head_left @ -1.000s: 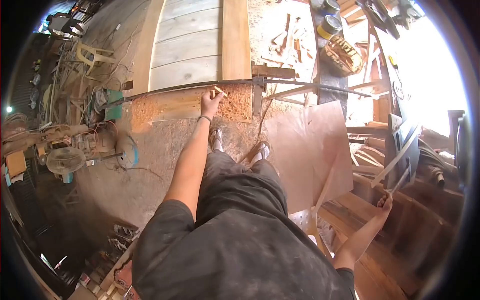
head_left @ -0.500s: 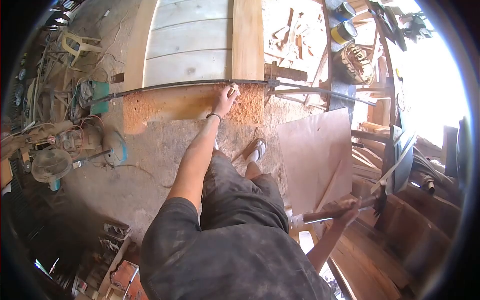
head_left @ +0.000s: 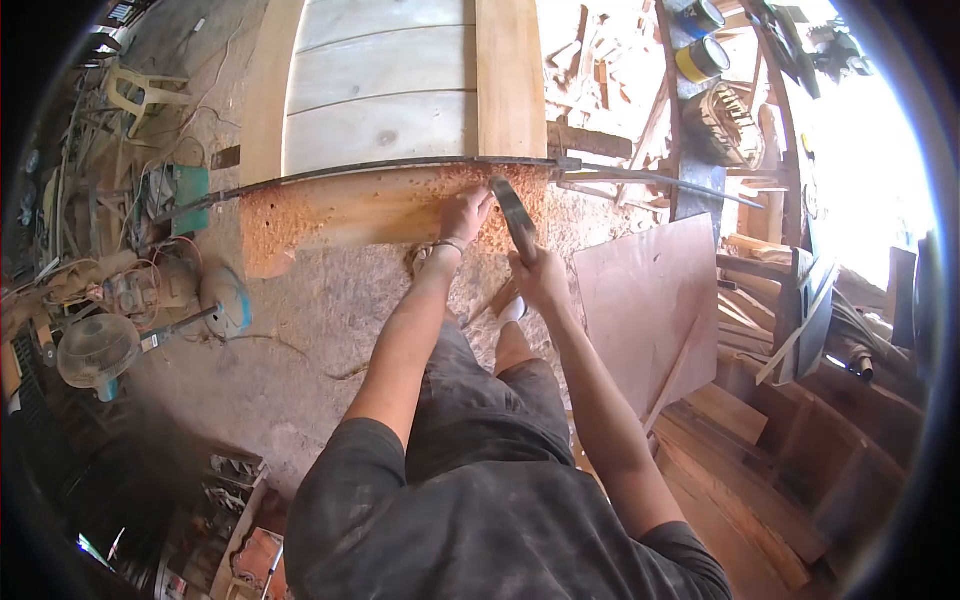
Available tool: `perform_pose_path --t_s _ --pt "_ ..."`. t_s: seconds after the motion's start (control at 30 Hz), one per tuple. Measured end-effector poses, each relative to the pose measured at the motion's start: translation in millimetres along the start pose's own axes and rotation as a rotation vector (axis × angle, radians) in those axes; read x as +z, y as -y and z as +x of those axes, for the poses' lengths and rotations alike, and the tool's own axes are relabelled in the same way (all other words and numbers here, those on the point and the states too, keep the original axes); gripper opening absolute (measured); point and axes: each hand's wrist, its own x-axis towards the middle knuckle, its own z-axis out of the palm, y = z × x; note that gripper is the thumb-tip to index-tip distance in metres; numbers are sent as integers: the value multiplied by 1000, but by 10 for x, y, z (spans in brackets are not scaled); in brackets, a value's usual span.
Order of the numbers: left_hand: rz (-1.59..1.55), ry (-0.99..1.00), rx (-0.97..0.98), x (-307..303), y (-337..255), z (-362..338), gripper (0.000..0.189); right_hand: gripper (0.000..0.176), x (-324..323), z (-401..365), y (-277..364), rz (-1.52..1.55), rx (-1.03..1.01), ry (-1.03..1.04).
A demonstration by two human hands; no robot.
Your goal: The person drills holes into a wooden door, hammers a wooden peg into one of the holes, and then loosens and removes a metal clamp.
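My left hand (head_left: 466,215) is low over the wooden panel's near rail (head_left: 370,208), its fingers pinched together among the shavings. The small pale wood piece seen in them earlier is now mostly hidden. In my right hand (head_left: 541,280) is what looks like a hammer (head_left: 515,218), its far end beside my left fingertips. A long dark metal bar clamp (head_left: 380,164) lies across the panel just beyond both hands. Past it, the panel has pale grey boards (head_left: 385,125) between two lighter wooden stiles (head_left: 508,90).
Wood shavings (head_left: 275,225) cover parts of the rail. A flat brown sheet (head_left: 650,290) leans at the right, near stacked boards (head_left: 740,480). A fan (head_left: 98,350) stands at the left. Paint cans (head_left: 702,60) and a basket (head_left: 722,125) sit on a bench at the upper right.
My right hand has swung the hammer from low at my right side up and forward to the rail beside my left hand. My left hand has drawn slightly nearer to me.
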Motion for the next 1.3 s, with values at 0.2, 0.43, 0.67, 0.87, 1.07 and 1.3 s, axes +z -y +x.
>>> perform_pose_path --t_s 0.2,0.43,0.67,0.87,1.07,1.3 --pt "-78 -29 -30 22 5 17 31 23 -572 -374 921 383 -28 -8" --pt "-9 -117 54 233 226 15 32 17 -230 -254 245 125 -43 -49" --pt "-95 52 -75 119 78 -76 35 16 -840 -477 838 615 7 -75" --pt "-178 -79 -78 -248 137 -158 46 5 -449 -239 440 677 -371 -231" --pt "358 -53 -160 -771 502 -605 56 28 -380 -91 206 368 241 43" --pt "401 99 -233 -692 698 -764 63 12 -944 -522 1146 1112 -923 -52"
